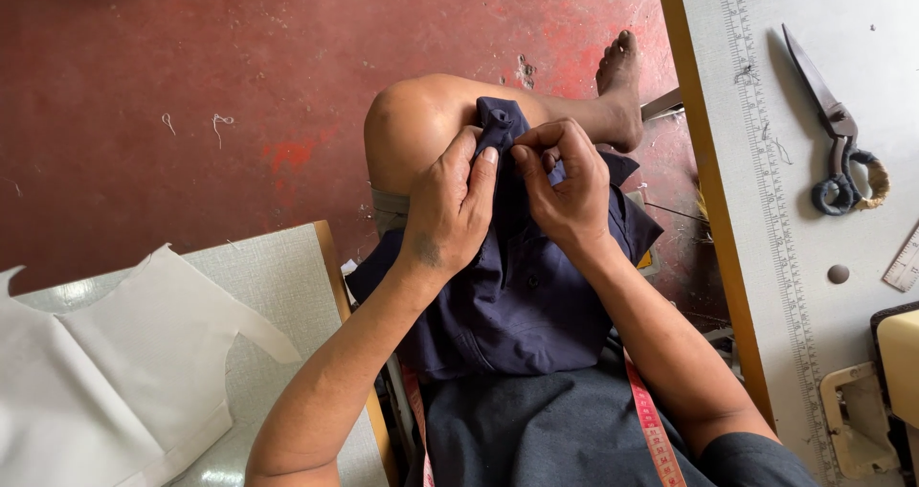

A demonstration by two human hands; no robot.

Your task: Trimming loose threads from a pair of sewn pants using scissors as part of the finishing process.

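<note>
Red concrete floor fills the background. Over a raised knee, a navy shirt is pinched tight by the left hand and right hand, fingers closed on its bunched tip. Scissors are parked far right on a table.

Tailoring workshop, shears on ruled cutting table, tape measure, cut cloth

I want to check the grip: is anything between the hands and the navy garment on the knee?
Nothing visible. The left hand and right hand both pinch the navy garment directly, over the raised knee.
</note>
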